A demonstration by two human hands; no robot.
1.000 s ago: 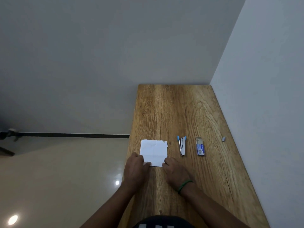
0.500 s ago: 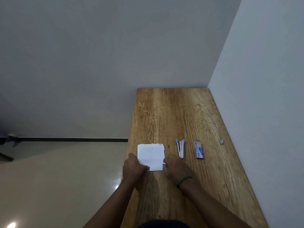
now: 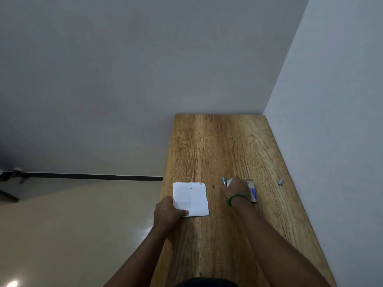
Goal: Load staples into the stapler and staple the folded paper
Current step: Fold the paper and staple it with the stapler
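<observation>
Wooden table (image 3: 217,146) in a corner, plain grey walls (image 3: 124,79), glossy beige floor (image 3: 72,224), dim light

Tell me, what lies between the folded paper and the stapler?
Nothing: in the head view, only bare table separates the folded paper from the stapler.

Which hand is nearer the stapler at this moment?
Right. The right hand is over the stapler, covering most of it; the left hand rests on the folded paper, well off to the stapler's left.
</observation>
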